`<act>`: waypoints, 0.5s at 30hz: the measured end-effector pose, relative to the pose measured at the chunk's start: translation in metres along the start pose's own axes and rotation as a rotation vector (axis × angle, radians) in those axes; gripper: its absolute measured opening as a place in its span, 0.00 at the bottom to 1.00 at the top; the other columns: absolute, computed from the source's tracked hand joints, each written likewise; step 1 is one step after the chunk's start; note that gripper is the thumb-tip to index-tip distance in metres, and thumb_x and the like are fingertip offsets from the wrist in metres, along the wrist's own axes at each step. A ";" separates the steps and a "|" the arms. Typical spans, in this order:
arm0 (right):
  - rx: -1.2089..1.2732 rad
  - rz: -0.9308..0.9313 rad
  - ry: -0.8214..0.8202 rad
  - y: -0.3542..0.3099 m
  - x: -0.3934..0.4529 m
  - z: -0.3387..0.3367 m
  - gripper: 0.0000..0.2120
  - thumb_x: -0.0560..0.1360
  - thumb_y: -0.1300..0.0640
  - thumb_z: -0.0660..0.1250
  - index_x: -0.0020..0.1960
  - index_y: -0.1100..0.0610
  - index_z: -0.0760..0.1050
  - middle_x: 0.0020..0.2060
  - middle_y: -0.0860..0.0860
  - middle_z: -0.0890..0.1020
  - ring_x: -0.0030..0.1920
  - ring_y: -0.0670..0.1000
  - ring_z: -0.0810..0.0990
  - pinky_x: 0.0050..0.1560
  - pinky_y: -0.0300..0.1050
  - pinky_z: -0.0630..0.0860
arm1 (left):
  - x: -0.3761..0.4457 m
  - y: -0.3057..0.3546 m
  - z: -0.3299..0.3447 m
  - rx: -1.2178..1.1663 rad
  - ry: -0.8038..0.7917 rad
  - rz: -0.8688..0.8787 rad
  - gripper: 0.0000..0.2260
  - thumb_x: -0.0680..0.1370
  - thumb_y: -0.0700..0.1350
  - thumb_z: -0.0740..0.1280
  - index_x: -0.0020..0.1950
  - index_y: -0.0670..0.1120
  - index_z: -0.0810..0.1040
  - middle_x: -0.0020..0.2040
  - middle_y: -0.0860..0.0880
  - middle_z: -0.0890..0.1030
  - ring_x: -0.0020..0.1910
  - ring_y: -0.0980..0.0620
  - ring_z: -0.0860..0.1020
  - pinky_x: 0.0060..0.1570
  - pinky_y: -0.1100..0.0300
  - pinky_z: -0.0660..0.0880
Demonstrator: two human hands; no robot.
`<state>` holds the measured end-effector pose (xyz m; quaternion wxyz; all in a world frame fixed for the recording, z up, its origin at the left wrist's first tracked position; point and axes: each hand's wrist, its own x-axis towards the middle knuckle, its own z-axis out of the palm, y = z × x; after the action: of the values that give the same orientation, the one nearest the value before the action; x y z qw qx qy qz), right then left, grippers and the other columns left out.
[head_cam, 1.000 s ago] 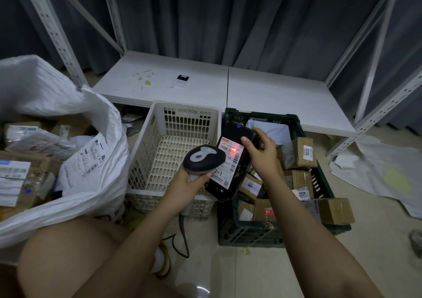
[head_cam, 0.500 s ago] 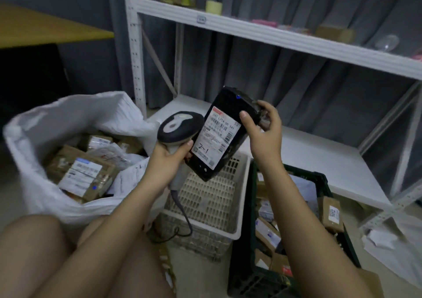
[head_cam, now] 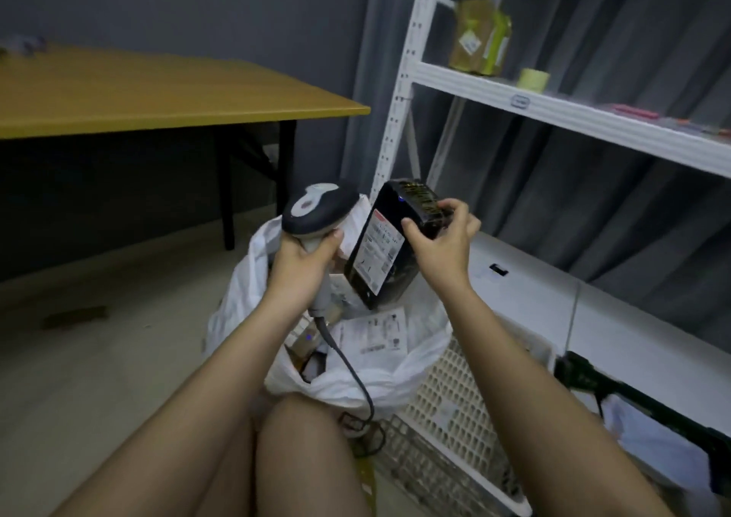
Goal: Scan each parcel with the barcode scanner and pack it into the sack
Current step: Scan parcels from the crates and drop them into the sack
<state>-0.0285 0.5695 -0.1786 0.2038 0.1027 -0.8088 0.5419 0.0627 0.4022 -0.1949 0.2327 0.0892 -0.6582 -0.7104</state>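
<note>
My right hand (head_cam: 439, 245) pinches the top end of the black parcel (head_cam: 389, 245), thumb on the label side; my left hand (head_cam: 306, 257) wraps the scanner (head_cam: 318, 209) handle. The parcel hangs tilted above the white sack (head_cam: 379, 378), whose mouth gapes at 6 o'clock below it. Held by one end, it could slip and miss the sack. It's glossy black with a white label

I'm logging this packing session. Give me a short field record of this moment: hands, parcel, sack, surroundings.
left hand: grips barcode scanner by its handle
right hand: holds black parcel at its top end
parcel: tilted, white label facing the scanner, above the sack
white sack: open, with parcels inside
white basket: right of the sack
shelf: behind, right
</note>
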 end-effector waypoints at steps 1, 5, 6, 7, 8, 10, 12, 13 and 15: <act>-0.005 -0.031 0.028 0.008 0.002 0.012 0.22 0.72 0.52 0.74 0.60 0.50 0.65 0.60 0.50 0.60 0.59 0.51 0.71 0.57 0.37 0.71 | 0.003 -0.003 -0.004 -0.001 0.005 -0.007 0.17 0.77 0.46 0.69 0.63 0.40 0.75 0.51 0.44 0.82 0.48 0.52 0.81 0.49 0.61 0.77; -0.373 0.020 -0.240 0.049 0.005 0.038 0.22 0.71 0.49 0.73 0.61 0.52 0.70 0.61 0.50 0.70 0.54 0.50 0.74 0.52 0.43 0.72 | 0.013 -0.017 -0.007 -0.024 0.017 -0.054 0.14 0.77 0.43 0.69 0.61 0.40 0.76 0.47 0.47 0.82 0.45 0.56 0.81 0.50 0.59 0.77; -0.546 0.061 -0.474 0.061 0.005 0.039 0.19 0.71 0.48 0.72 0.60 0.51 0.73 0.60 0.51 0.75 0.54 0.51 0.76 0.53 0.44 0.73 | 0.014 -0.022 -0.007 -0.026 0.017 -0.062 0.15 0.77 0.44 0.69 0.62 0.42 0.75 0.51 0.46 0.82 0.50 0.53 0.81 0.56 0.55 0.77; -0.660 0.090 -0.669 0.071 0.003 0.037 0.17 0.72 0.47 0.71 0.59 0.50 0.76 0.60 0.51 0.78 0.55 0.52 0.77 0.56 0.45 0.73 | 0.015 -0.025 -0.005 -0.017 0.007 -0.071 0.17 0.76 0.45 0.70 0.64 0.44 0.74 0.54 0.46 0.82 0.54 0.51 0.80 0.60 0.52 0.75; -0.712 0.078 -0.740 0.078 0.002 0.033 0.15 0.74 0.47 0.70 0.59 0.50 0.79 0.62 0.52 0.78 0.59 0.53 0.76 0.59 0.45 0.72 | 0.015 -0.027 -0.003 -0.014 -0.003 -0.073 0.20 0.75 0.48 0.71 0.65 0.45 0.73 0.56 0.46 0.82 0.55 0.50 0.80 0.61 0.50 0.75; -0.699 -0.020 -0.548 0.089 0.004 0.021 0.16 0.76 0.50 0.67 0.62 0.51 0.79 0.69 0.54 0.73 0.69 0.55 0.68 0.67 0.47 0.65 | 0.016 -0.033 0.004 0.010 -0.036 -0.083 0.24 0.73 0.52 0.72 0.66 0.44 0.72 0.57 0.46 0.81 0.56 0.50 0.79 0.62 0.50 0.74; -0.754 -0.028 -0.246 0.094 0.007 0.007 0.22 0.75 0.52 0.67 0.69 0.52 0.72 0.75 0.56 0.62 0.75 0.57 0.55 0.71 0.53 0.59 | 0.015 -0.040 0.011 0.009 -0.053 -0.086 0.21 0.75 0.47 0.71 0.66 0.45 0.73 0.56 0.49 0.81 0.53 0.57 0.79 0.58 0.56 0.74; -0.851 0.011 -0.174 0.096 0.009 0.001 0.27 0.75 0.50 0.68 0.72 0.52 0.67 0.75 0.57 0.58 0.75 0.59 0.53 0.71 0.55 0.59 | 0.015 -0.043 0.015 0.009 -0.063 -0.086 0.18 0.76 0.44 0.71 0.64 0.44 0.74 0.53 0.50 0.81 0.49 0.61 0.80 0.54 0.60 0.74; -1.095 0.117 -0.209 0.100 0.015 -0.008 0.36 0.74 0.41 0.66 0.77 0.51 0.56 0.75 0.58 0.57 0.73 0.61 0.55 0.68 0.56 0.59 | 0.016 -0.047 0.023 0.017 -0.081 -0.083 0.15 0.76 0.42 0.70 0.63 0.46 0.75 0.52 0.54 0.81 0.47 0.65 0.79 0.52 0.66 0.73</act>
<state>-0.0783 0.6169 -0.2525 0.1157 -0.0100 -0.9924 0.0404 0.0288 0.4164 -0.2354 0.1754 0.0897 -0.6688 -0.7169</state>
